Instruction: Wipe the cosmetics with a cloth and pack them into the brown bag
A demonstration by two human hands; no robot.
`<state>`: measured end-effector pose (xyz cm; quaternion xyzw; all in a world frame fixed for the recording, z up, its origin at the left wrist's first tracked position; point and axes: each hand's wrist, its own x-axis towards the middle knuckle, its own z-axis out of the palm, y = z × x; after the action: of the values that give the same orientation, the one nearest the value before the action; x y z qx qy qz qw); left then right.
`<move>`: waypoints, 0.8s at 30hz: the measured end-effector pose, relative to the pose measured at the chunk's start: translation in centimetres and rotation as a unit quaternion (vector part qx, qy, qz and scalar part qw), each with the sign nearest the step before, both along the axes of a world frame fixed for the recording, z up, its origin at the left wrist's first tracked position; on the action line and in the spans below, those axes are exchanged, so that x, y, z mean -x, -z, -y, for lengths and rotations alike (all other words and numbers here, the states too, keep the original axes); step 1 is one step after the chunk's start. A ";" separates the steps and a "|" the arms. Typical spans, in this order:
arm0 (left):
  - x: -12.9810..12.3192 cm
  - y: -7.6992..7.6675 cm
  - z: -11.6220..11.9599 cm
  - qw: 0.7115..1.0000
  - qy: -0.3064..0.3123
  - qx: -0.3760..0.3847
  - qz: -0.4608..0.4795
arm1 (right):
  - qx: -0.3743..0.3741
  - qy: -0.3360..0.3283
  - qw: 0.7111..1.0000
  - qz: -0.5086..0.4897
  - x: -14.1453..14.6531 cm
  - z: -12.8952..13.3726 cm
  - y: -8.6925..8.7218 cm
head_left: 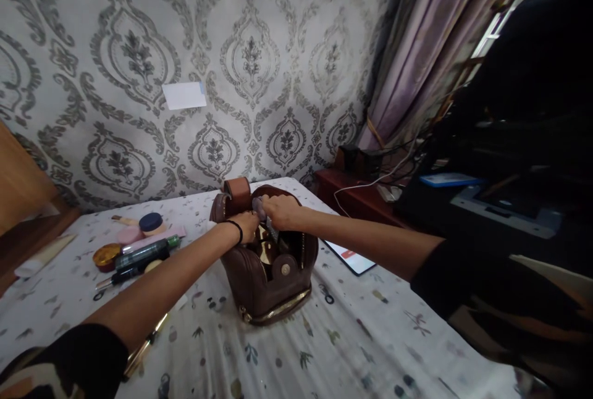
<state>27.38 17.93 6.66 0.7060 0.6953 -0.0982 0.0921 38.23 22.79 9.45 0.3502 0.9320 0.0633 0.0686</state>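
Because the brown bag [259, 285] stands open, your right hand [280, 212] reaches in at one o'clock, apparently pinching a grey item [258, 205], while your left hand [248, 226], at eleven o'clock, hides its grip.

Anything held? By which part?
Right hand seems to grip a greyish item at the open brown bag; part gripped unclear. Left hand reaches in; its hold can't be told.

The head camera looks forward and down; the bag [273, 293] sits near, mid-view; the patterned wall [287, 47] stands behind.
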 end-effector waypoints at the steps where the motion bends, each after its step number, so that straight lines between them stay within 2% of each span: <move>1: 0.0 0.0 0.0 1.000 -0.002 0.000 0.001 | 0.001 0.007 1.000 -0.001 -0.1 0.1 -0.2; 7: 0.0 0.0 0.1 1.000 -0.006 0.000 0.005 | 0.017 0.017 1.000 0.002 -0.1 0.3 -0.7; 19: 0.6 0.6 0.0 1.000 -0.006 -0.005 0.009 | 0.021 0.034 0.999 0.010 0.0 0.0 -0.4; 24: 0.4 0.3 0.2 1.000 -0.006 0.002 0.006 | 0.021 -0.006 0.999 0.027 -0.3 0.3 -1.2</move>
<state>26.98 17.71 6.40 0.7024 0.6987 -0.0946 0.0978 38.51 22.51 10.69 0.3407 0.9332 0.0533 0.1011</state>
